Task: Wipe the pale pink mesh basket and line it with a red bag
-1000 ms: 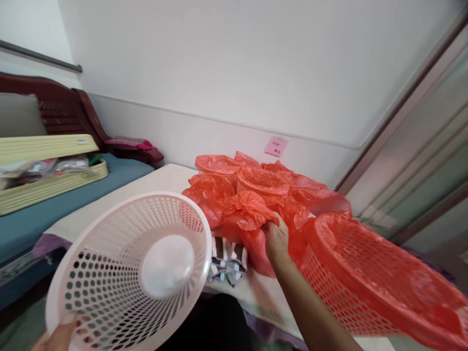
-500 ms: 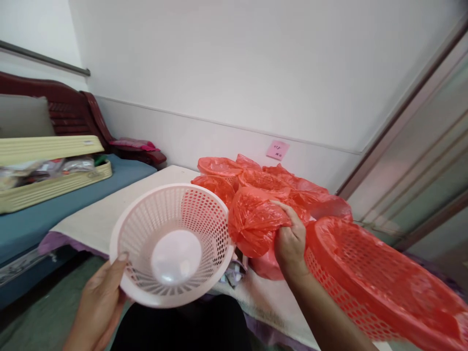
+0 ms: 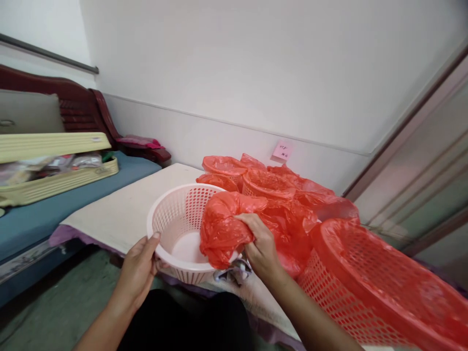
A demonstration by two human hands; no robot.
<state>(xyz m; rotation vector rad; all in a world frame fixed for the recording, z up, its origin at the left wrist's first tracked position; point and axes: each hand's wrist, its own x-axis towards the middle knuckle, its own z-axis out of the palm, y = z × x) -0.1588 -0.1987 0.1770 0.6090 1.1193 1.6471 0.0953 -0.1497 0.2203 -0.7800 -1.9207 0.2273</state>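
Note:
A pale pink, slotted plastic basket (image 3: 171, 222) is tilted toward me over the near edge of the bed. My left hand (image 3: 137, 265) grips its rim at the lower left, thumb on top. In my right hand (image 3: 259, 243) is a crumpled red plastic bag (image 3: 223, 224), held over the basket's right side so that it hides part of the rim and the inside. The white bottom of the basket shows bare to the left of the bag. Just right of my right hand lies more loose red plastic (image 3: 292, 234).
Several baskets lined with red bags, among them a large one (image 3: 351, 292), fill the right side. A pink note (image 3: 281, 151) is on the wall (image 3: 226, 73). To the left, a yellow lidded container (image 3: 62, 180) with packets stands on a blue bed surface (image 3: 135, 170).
My right hand has moved left with the red bag, from beside the basket to over it. The basket has shifted right and tilted less toward me.

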